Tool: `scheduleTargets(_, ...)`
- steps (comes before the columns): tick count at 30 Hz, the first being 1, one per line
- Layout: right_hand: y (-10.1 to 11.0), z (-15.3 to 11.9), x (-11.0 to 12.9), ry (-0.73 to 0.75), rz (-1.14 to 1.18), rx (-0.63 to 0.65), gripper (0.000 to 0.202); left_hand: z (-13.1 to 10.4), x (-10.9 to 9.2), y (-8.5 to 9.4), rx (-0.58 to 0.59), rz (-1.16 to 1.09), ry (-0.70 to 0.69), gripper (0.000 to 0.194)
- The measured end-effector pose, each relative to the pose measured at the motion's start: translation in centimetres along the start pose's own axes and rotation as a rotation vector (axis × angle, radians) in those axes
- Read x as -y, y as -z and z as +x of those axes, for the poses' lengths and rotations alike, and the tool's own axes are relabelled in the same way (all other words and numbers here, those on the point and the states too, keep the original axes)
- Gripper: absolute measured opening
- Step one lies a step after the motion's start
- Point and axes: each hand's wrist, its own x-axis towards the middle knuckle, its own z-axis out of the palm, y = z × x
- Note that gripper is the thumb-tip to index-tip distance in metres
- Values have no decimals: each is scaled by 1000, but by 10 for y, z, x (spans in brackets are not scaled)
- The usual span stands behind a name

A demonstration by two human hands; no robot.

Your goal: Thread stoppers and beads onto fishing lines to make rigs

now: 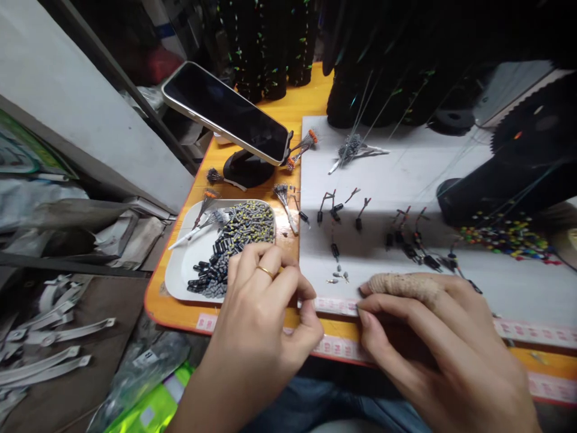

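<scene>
My left hand (265, 307), with a ring on one finger, is closed in a pinch over the table's front edge. Opposite it, my right hand (437, 343) also pinches thumb against index; one of its fingers is wrapped in beige tape (406, 285). Whatever lies between the fingertips is too fine to make out. Left of my left hand stands a white tray (178, 279) of small black and grey cylinders (246, 225), some yellow-tipped. Just beyond my fingertips are a few tiny grey pieces (338, 276) on a white board (315, 246). Several black cylinders with thin wire leads (359, 222) lie farther back.
A phone (229, 111) leans on a black stand (247, 168) behind the tray. Colourful beads (509, 237) are scattered at the right by a black toothed wheel (536, 132). Thin lines hang from above. A pink-marked measuring tape (336, 346) runs along the orange table's (157, 300) front edge.
</scene>
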Motion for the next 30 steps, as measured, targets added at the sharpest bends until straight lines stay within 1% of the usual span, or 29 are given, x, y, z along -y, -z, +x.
scheduleTargets(7,5,-3,-2,-24,-16,8,14,1,2,-1,-16,-18,-9,15)
scheduleTargets(15,4,-1,3,-86,5,-46,11,2,3,-3,-37,-21,-39,16)
scheduleTargets(23,5,-2,2,-98,6,-42,9,2,2,-2,-28,-34,-31,16)
scheduleTargets(30,6,-5,-3,-57,-16,9,13,2,2,-2,-24,-34,-19,16)
